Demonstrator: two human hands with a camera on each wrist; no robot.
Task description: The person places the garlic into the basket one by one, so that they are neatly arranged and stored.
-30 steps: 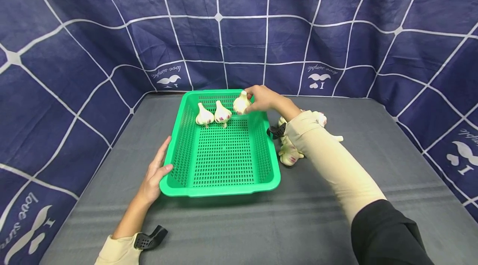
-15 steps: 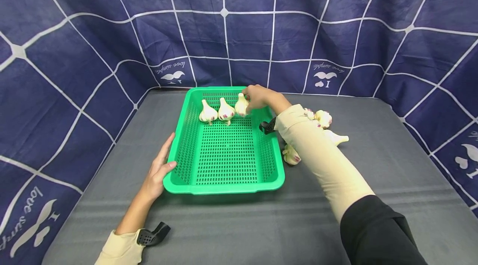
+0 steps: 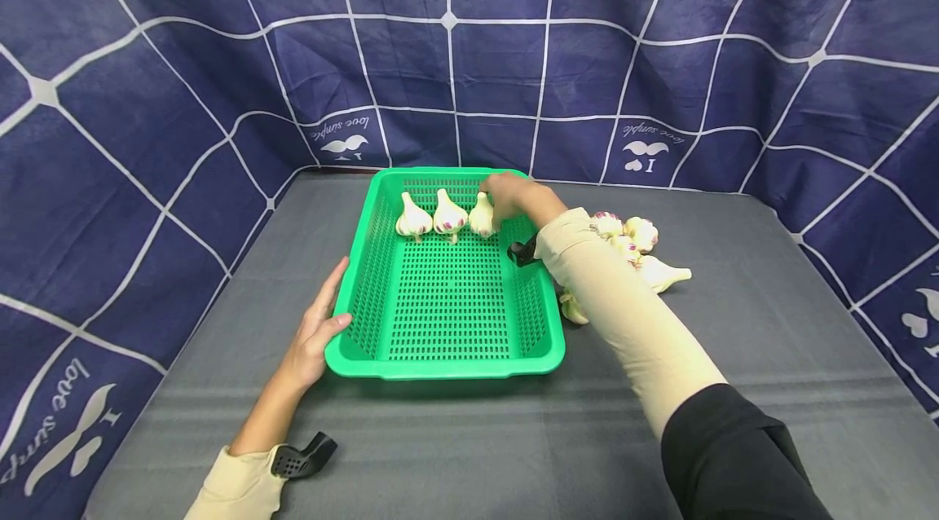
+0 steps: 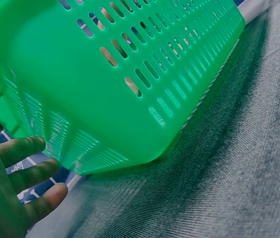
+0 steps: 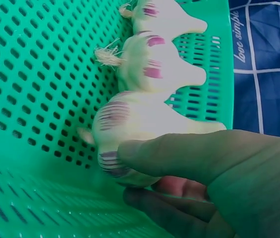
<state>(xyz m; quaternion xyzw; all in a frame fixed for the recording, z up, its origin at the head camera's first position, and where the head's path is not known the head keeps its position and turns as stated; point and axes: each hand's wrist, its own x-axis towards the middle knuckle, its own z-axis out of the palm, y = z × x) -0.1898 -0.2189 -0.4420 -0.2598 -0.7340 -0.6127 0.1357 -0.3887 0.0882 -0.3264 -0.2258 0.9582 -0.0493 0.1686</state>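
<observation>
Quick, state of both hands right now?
Left hand: open, at the rim of the green basket.
Right hand: holding a garlic bulb.

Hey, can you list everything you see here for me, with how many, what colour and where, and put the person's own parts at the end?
Perforated plastic basket: one, green, on the grey cloth
Garlic bulbs inside: three, whitish with purple marks, in a row near the basket's far end
Garlic bulbs outside: at least five, whitish with purple marks, right of the basket, partly hidden
Grey cloth: one, grey, underneath everything
Printed backdrop: navy with white lines, behind and at both sides; number of pieces unclear
Wrist cameras: two, black, one per wrist
Sleeves: cream on both forearms, black higher on the right arm
Left hand: one, at the basket's left side
Right hand: one, gripping the rightmost bulb inside
</observation>
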